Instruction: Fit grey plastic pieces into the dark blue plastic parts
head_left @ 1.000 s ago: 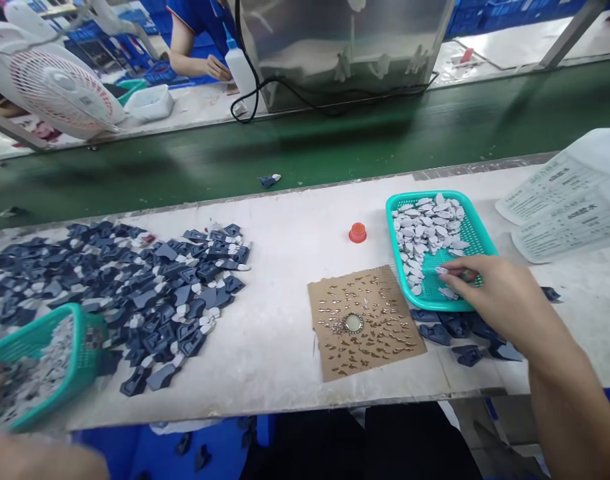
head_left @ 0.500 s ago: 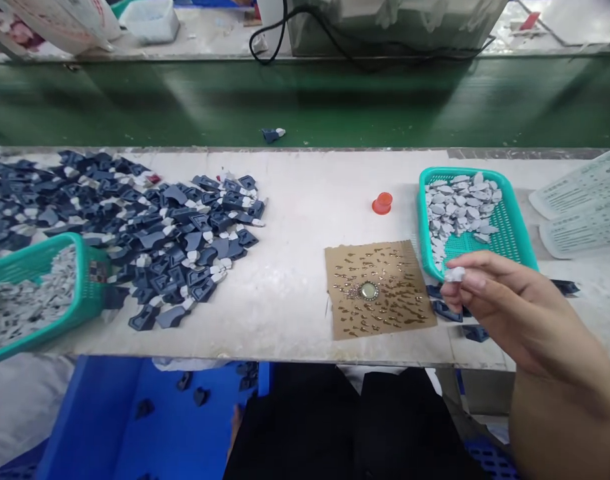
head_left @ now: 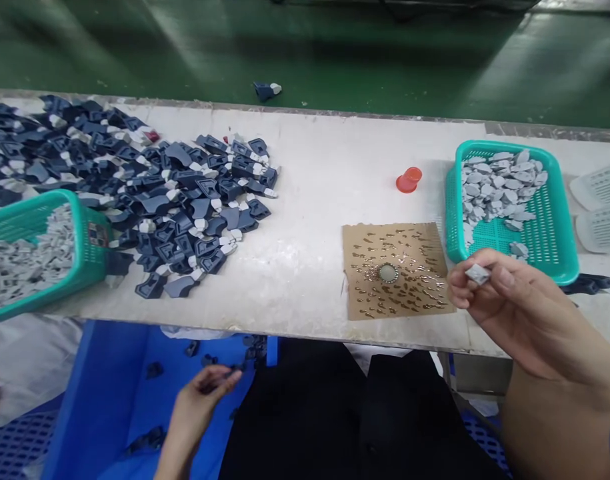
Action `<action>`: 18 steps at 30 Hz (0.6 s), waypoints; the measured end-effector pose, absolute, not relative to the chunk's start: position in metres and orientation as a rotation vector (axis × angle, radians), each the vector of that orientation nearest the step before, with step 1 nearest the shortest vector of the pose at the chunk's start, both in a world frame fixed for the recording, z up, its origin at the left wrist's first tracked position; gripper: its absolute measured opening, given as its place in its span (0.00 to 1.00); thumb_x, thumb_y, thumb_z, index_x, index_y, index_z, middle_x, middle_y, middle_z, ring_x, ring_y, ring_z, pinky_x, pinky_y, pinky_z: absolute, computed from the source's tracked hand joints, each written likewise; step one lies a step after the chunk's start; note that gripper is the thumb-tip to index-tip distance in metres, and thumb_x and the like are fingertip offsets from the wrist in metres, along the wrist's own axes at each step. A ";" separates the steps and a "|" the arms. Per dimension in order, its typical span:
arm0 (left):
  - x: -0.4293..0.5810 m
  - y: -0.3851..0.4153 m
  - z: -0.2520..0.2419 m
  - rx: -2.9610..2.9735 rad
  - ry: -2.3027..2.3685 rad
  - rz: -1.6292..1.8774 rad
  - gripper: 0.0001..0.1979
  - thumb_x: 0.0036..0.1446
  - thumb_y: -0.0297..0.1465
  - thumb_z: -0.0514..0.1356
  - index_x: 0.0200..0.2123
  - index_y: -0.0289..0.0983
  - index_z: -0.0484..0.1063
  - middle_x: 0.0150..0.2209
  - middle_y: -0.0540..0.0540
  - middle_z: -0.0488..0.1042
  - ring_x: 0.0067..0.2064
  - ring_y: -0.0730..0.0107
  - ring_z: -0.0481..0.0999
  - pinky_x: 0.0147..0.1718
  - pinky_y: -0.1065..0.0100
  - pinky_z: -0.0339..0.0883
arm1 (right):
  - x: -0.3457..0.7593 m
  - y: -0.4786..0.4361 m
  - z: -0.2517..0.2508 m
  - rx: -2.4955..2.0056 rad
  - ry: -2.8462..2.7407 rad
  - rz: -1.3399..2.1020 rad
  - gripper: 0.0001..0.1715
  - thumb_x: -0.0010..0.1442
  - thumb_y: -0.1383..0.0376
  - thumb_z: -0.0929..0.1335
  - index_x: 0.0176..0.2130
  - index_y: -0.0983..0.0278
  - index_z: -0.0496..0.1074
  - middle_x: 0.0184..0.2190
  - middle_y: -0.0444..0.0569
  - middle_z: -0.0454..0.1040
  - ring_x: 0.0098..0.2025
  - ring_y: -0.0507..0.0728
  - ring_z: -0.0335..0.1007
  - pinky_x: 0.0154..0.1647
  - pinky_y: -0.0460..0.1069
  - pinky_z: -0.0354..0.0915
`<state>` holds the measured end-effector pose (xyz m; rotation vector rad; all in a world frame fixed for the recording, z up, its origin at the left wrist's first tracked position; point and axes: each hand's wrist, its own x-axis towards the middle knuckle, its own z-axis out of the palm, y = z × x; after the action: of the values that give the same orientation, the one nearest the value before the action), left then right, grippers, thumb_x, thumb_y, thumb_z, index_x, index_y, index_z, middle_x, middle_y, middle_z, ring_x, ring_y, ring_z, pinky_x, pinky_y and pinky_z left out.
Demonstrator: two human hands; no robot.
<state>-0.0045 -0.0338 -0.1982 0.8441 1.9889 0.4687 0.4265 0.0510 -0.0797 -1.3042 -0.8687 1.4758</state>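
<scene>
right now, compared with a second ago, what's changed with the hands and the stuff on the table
The right hand has lifted a gray piece out past the near edge of the right basket and still pinches it. The left hand now shows over the blue bin; its grip is unclear. The camera has tilted down. The cardboard, red cap and dark pile stayed put.

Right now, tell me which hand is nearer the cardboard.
Right. The right hand is by the right edge of the cardboard, pinching a gray piece; the left hand is farther off, at the blue bin to its lower left.
</scene>
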 end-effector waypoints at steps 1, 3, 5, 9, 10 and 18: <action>-0.008 -0.029 -0.191 0.737 1.953 0.637 0.26 0.32 0.47 0.78 0.27 0.37 0.72 0.25 0.50 0.77 0.32 0.60 0.81 0.30 0.68 0.74 | 0.424 0.051 -0.080 -1.321 -0.875 1.474 0.16 0.60 0.51 0.78 0.35 0.60 0.80 0.31 0.48 0.74 0.33 0.50 0.70 0.33 0.39 0.72; -0.005 -0.020 -0.174 0.538 1.797 0.976 0.29 0.25 0.40 0.81 0.25 0.37 0.68 0.24 0.52 0.75 0.26 0.73 0.76 0.24 0.78 0.70 | 0.420 0.050 -0.082 -1.362 -0.876 1.448 0.15 0.59 0.52 0.78 0.36 0.59 0.80 0.28 0.46 0.71 0.30 0.50 0.68 0.30 0.40 0.71; 0.016 -0.010 -0.156 0.453 1.526 1.197 0.31 0.24 0.36 0.82 0.25 0.36 0.64 0.29 0.53 0.76 0.22 0.82 0.70 0.17 0.83 0.62 | 0.418 0.048 -0.087 -1.396 -0.863 1.394 0.13 0.59 0.52 0.78 0.38 0.57 0.80 0.26 0.45 0.68 0.28 0.50 0.67 0.27 0.41 0.69; 0.096 0.013 -0.138 0.507 0.816 1.204 0.17 0.48 0.34 0.75 0.35 0.39 0.71 0.43 0.51 0.81 0.21 0.84 0.73 0.14 0.84 0.63 | 0.421 0.041 -0.101 -1.405 -0.911 1.381 0.14 0.61 0.50 0.76 0.39 0.56 0.80 0.26 0.46 0.68 0.28 0.52 0.67 0.26 0.45 0.68; 0.117 0.020 -0.138 0.483 0.657 1.161 0.12 0.56 0.33 0.71 0.39 0.41 0.72 0.44 0.52 0.81 0.22 0.82 0.76 0.16 0.83 0.67 | 0.423 0.039 -0.104 -1.403 -0.941 1.391 0.15 0.61 0.49 0.77 0.41 0.56 0.80 0.26 0.47 0.68 0.28 0.53 0.67 0.26 0.45 0.68; 0.187 0.053 -0.149 0.269 0.353 0.972 0.09 0.56 0.26 0.71 0.41 0.39 0.77 0.47 0.48 0.82 0.45 0.77 0.82 0.47 0.77 0.76 | 0.419 0.029 -0.109 -1.540 -1.054 1.089 0.15 0.60 0.55 0.78 0.44 0.58 0.81 0.26 0.49 0.73 0.28 0.56 0.71 0.28 0.51 0.65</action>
<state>0.1866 0.0527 -0.1487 0.2687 0.3531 0.9719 0.4188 0.0285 -0.1089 -1.5395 -1.0539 1.0889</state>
